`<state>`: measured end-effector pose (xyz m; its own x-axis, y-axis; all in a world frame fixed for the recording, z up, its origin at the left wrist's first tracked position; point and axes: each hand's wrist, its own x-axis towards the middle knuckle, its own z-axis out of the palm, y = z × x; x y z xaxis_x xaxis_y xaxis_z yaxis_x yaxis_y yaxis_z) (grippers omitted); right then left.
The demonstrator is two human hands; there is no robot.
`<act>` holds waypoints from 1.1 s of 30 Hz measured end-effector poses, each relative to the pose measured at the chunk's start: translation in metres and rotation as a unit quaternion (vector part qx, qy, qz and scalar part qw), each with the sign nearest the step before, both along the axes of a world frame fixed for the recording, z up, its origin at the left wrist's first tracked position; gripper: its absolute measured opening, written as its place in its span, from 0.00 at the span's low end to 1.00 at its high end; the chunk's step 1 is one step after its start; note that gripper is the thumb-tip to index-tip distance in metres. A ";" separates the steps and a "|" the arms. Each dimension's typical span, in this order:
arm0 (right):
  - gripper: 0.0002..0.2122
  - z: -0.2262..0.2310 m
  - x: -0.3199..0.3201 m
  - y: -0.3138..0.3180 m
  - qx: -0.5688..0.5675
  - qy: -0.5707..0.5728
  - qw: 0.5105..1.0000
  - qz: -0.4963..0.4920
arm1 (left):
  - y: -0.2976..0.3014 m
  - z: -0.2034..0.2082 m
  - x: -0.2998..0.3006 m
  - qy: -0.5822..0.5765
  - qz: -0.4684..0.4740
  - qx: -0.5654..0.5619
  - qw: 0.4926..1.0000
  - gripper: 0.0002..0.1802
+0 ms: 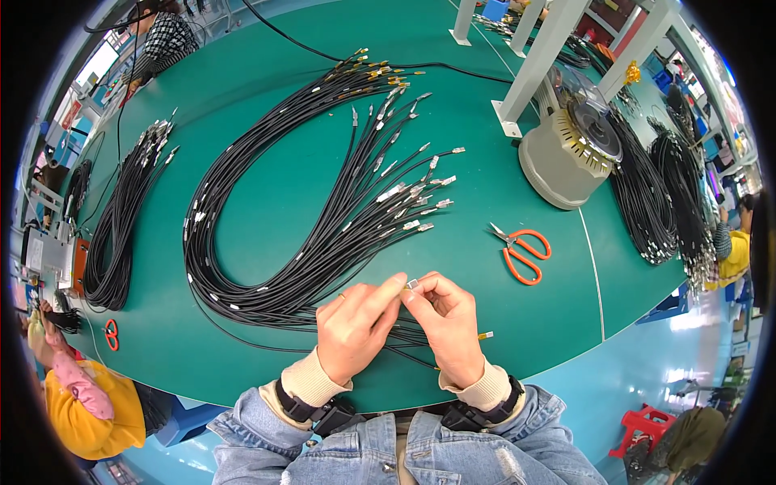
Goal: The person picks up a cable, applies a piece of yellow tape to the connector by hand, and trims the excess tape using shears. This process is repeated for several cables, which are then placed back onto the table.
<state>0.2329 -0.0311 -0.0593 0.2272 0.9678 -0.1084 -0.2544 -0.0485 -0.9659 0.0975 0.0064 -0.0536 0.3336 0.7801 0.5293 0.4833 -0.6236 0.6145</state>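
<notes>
Both hands meet near the table's front edge, around a small silver-grey connector end. My left hand is closed, with its thumb and index fingertips pinched at the connector. From the other side, my right hand pinches the same piece between thumb and bent fingers. The fingers hide most of it. Just beyond the hands curves a large bundle of black cables with metal and yellowish terminals at its ends. Several loose cables run beneath my hands, and one yellow-banded cable end shows beside my right hand.
Orange-handled scissors lie to the right, before a round grey machine and white posts. More cable bundles rest at left and right. Small red scissors lie at the left edge. Other people sit around the green table.
</notes>
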 end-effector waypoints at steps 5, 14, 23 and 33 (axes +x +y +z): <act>0.01 0.006 0.004 -0.002 0.008 -0.003 1.000 0.018 | 0.005 -0.003 0.004 0.019 -0.027 0.100 0.994 0.20; 0.04 0.023 0.008 -0.012 -0.028 0.033 0.999 0.030 | -0.004 0.016 0.006 -0.043 0.004 -0.008 0.999 0.17; 0.04 0.021 0.008 -0.009 0.038 -0.048 0.997 0.050 | -0.008 0.022 0.009 -0.096 -0.008 -0.141 0.985 0.10; 0.03 0.019 0.014 -0.010 0.046 -0.053 0.997 0.035 | 0.001 0.019 0.003 -0.184 -0.069 -0.268 0.943 0.04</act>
